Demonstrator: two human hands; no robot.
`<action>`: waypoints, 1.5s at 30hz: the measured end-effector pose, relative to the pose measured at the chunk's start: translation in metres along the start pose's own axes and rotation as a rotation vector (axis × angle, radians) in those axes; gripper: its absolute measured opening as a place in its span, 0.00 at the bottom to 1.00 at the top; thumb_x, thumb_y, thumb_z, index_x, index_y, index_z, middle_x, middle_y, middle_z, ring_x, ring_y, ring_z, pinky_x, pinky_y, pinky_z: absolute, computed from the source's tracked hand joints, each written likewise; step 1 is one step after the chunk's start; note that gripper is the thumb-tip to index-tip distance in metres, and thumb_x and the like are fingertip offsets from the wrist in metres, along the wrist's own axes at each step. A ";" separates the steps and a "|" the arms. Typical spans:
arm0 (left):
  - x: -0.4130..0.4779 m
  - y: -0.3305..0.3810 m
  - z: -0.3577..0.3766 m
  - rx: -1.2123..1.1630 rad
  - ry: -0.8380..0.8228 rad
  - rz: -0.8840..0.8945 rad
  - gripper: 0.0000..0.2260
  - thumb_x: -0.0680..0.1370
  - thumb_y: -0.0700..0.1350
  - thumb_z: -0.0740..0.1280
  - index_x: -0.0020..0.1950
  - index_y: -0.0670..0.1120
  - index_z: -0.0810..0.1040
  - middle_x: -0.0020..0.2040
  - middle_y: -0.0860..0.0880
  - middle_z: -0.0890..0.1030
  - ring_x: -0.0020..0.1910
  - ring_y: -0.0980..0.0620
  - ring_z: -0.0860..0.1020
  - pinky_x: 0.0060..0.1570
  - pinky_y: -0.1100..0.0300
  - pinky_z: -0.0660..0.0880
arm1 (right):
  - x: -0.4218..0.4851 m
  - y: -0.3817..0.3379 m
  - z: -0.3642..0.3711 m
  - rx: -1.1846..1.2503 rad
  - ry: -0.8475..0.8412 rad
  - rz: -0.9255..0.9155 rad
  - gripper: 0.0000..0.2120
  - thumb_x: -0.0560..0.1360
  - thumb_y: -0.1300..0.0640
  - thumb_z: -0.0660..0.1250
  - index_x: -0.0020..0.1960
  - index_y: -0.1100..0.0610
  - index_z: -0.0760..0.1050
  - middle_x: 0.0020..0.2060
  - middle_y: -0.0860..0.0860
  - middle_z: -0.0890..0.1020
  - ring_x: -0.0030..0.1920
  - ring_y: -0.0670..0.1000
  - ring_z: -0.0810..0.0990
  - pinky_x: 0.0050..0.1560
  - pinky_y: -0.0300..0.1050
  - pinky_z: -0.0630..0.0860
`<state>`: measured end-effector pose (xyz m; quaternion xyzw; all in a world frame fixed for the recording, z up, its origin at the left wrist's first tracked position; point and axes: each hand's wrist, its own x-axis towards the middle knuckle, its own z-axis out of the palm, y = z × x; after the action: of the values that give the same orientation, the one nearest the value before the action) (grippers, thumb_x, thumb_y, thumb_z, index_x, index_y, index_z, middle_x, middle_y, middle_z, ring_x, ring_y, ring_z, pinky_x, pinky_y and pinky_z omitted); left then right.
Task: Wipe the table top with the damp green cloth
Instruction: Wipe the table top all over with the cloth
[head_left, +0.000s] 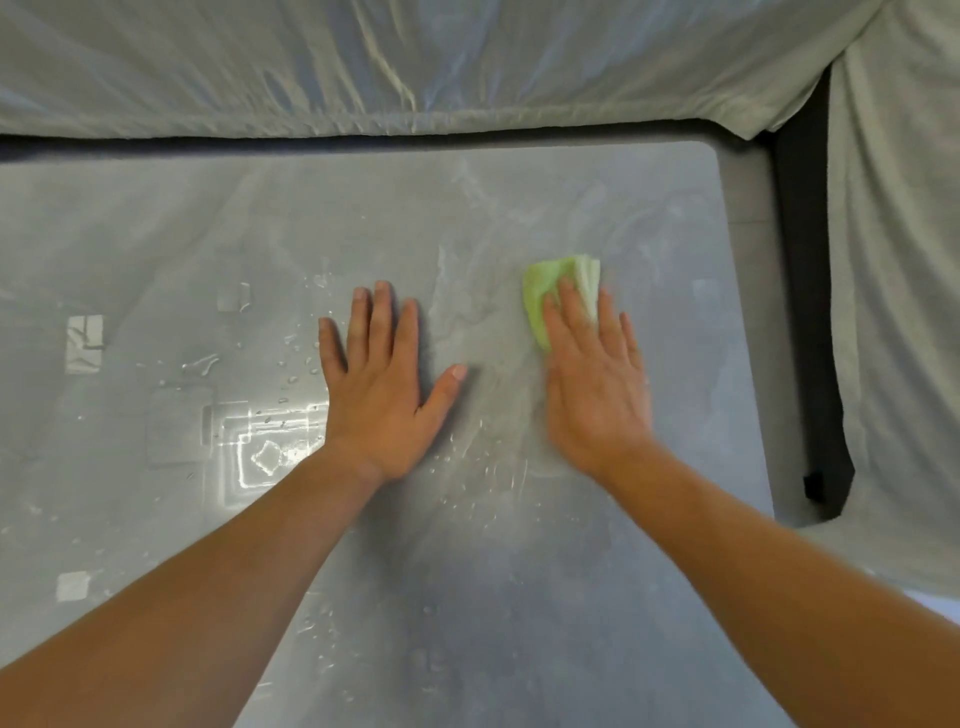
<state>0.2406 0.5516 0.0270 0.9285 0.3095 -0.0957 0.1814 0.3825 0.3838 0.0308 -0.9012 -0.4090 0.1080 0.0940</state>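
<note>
Both hands lie flat, fingers extended: the left hand (382, 387) presses bare on the grey table top (156, 249), while the right hand (595, 387), blurred, pins the green cloth (550, 283) under its fingers. Water droplets (296, 364) bead left of the left hand, and pale sheeting (363, 62) drapes beyond the far edge; no writing shows.
</note>
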 end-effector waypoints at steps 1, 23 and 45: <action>0.000 0.000 0.000 -0.007 0.000 0.002 0.41 0.76 0.71 0.35 0.82 0.47 0.43 0.82 0.45 0.38 0.79 0.48 0.33 0.75 0.40 0.33 | -0.018 -0.006 0.004 -0.012 -0.011 -0.075 0.32 0.78 0.60 0.58 0.80 0.52 0.54 0.81 0.49 0.53 0.80 0.61 0.48 0.79 0.59 0.48; -0.045 0.033 0.026 0.037 0.017 0.042 0.36 0.80 0.67 0.44 0.82 0.47 0.47 0.82 0.45 0.42 0.80 0.48 0.36 0.77 0.46 0.36 | -0.038 0.105 -0.027 0.039 0.018 0.128 0.31 0.77 0.65 0.56 0.79 0.52 0.60 0.80 0.49 0.58 0.79 0.59 0.53 0.78 0.58 0.53; -0.092 0.005 0.021 0.028 -0.050 -0.060 0.38 0.78 0.70 0.44 0.82 0.49 0.43 0.82 0.46 0.37 0.79 0.49 0.32 0.76 0.46 0.34 | -0.144 0.031 0.007 0.007 -0.049 -0.152 0.27 0.78 0.57 0.61 0.77 0.54 0.65 0.78 0.50 0.63 0.78 0.62 0.57 0.77 0.62 0.55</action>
<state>0.1692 0.4899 0.0354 0.9185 0.3313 -0.1286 0.1732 0.3107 0.2549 0.0330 -0.8643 -0.4780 0.1239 0.0951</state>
